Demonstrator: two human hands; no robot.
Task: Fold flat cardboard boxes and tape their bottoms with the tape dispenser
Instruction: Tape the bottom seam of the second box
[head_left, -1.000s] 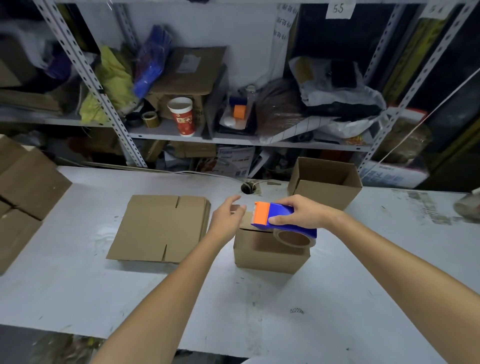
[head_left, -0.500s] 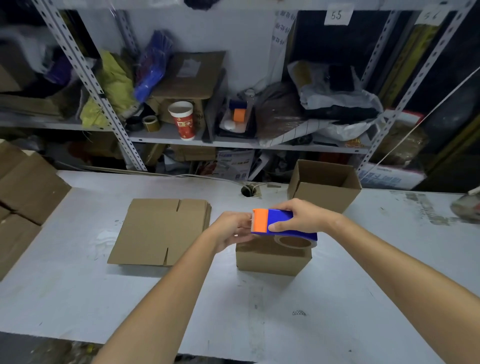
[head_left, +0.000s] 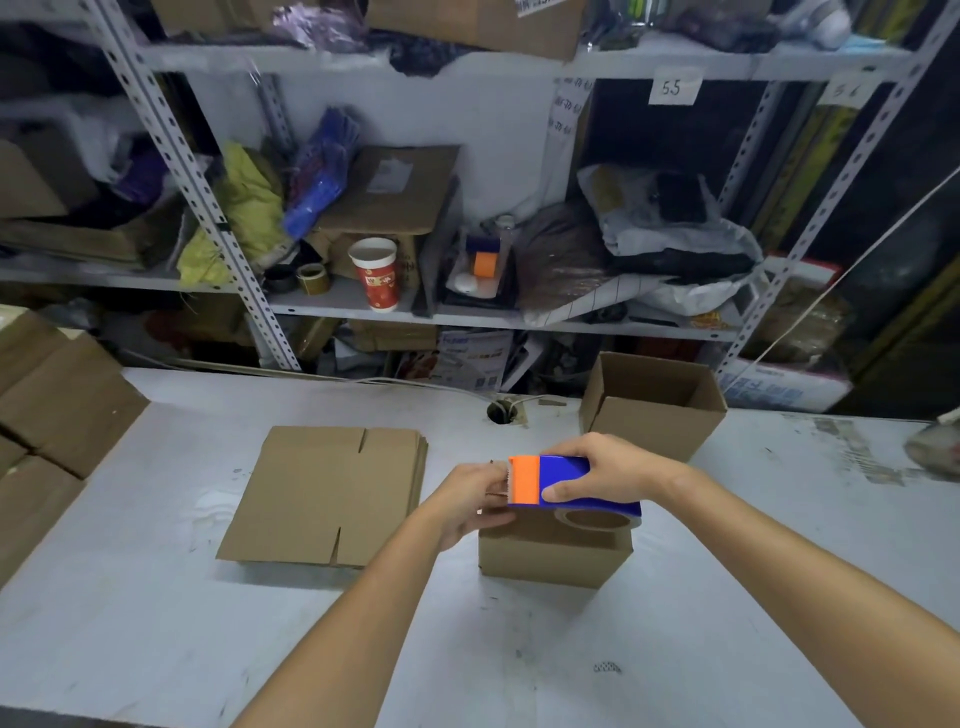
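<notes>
Table (head_left: 156, 649) white, scuffed | shelving (head_left: 332, 300) cluttered behind | flat boxes (head_left: 322, 493) left

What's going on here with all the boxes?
A person is taping boxes. Their right hand grips a blue and orange plastic tape dispenser over a small folded brown cardboard box on the white table. The left hand pinches at the dispenser's orange end, probably to pull tape out. A stack of flat cardboard boxes lies to the left, and an open-topped cardboard box stands behind.
</notes>
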